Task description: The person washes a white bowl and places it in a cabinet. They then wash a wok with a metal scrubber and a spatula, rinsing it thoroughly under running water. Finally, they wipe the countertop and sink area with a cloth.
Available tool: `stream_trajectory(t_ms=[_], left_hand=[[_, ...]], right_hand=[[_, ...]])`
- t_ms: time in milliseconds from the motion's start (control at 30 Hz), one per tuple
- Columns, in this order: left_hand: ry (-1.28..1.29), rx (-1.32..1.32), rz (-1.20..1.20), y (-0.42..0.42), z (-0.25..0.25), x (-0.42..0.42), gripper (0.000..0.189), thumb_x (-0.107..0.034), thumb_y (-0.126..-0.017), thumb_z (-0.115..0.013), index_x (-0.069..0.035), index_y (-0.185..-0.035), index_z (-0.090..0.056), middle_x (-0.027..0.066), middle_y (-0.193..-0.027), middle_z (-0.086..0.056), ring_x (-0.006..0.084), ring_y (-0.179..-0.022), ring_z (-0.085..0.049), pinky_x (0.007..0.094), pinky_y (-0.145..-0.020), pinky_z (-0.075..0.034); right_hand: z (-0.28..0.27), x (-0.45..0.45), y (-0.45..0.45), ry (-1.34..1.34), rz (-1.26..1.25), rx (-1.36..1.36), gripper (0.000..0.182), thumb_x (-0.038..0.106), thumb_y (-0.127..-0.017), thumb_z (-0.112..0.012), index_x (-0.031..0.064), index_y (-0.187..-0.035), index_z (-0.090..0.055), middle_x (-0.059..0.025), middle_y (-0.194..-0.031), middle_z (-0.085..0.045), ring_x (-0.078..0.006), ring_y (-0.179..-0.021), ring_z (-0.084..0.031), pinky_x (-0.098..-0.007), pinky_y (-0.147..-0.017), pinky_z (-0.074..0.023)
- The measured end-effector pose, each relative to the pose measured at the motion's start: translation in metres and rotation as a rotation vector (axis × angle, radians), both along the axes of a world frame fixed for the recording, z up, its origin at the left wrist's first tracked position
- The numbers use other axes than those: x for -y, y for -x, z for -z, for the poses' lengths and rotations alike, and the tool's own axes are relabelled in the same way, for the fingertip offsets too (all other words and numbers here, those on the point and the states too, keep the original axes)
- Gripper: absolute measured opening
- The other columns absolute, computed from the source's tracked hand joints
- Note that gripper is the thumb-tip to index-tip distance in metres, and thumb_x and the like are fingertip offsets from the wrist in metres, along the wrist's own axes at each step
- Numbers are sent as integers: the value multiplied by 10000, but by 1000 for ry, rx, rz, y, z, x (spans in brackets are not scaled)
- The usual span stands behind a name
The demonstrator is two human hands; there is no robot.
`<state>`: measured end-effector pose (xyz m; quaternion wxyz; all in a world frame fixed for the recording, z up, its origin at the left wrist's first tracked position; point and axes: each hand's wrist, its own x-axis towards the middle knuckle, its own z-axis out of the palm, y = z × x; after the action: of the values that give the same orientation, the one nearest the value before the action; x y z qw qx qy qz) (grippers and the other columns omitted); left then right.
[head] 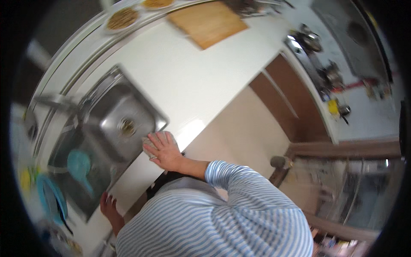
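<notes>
My right hand (164, 151) presses flat on a pale cloth (149, 146) at the front rim of the stainless steel sink (109, 141), its fingers spread over the cloth. The cloth lies by the sink's near corner, on the white countertop (192, 77). At lower left, my left hand (109, 207) rests at the counter's front edge beside the drainboard, with its fingers a little apart and nothing seen in it. A turquoise dipper (79, 163) lies on the drainboard side of the sink.
A wooden cutting board (207, 24) lies on the counter's far part. Bowls of brown food (122, 19) stand on the ledge at upper left. A turquoise basin (51, 197) is left of the sink. A gas stove (305, 61) stands at right.
</notes>
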<state>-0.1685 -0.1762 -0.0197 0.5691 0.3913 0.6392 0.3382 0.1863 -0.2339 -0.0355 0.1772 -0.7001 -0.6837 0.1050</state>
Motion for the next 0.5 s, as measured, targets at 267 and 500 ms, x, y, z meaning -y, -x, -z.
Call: stream_trajectory(t_ms=[267,500], left_hand=[[50,-120,-326,124,-10,55,315,-64,-901,-532,-34,-1214,-550,61,-1105,-574,154,-943,-574,269,-758,-480],[10,-128,-432,186,-2,105,297,-80,-913,-510,-20,-1202,-546,37,-1015,-568,127,-887,-552,250,-743,-455]], right_hand=[[15,-54,194,-36,-458,-92,620,397,-831,-586,114,-1356,-415,-196,-1445,-285,-373,-1330,-258,-606,-1054,-162],[31,-66,342,-80,-889,-104,590,388,-779,-627,147,-1299,-486,-137,-1412,-365,-319,-1303,-313,-578,-1052,-195]])
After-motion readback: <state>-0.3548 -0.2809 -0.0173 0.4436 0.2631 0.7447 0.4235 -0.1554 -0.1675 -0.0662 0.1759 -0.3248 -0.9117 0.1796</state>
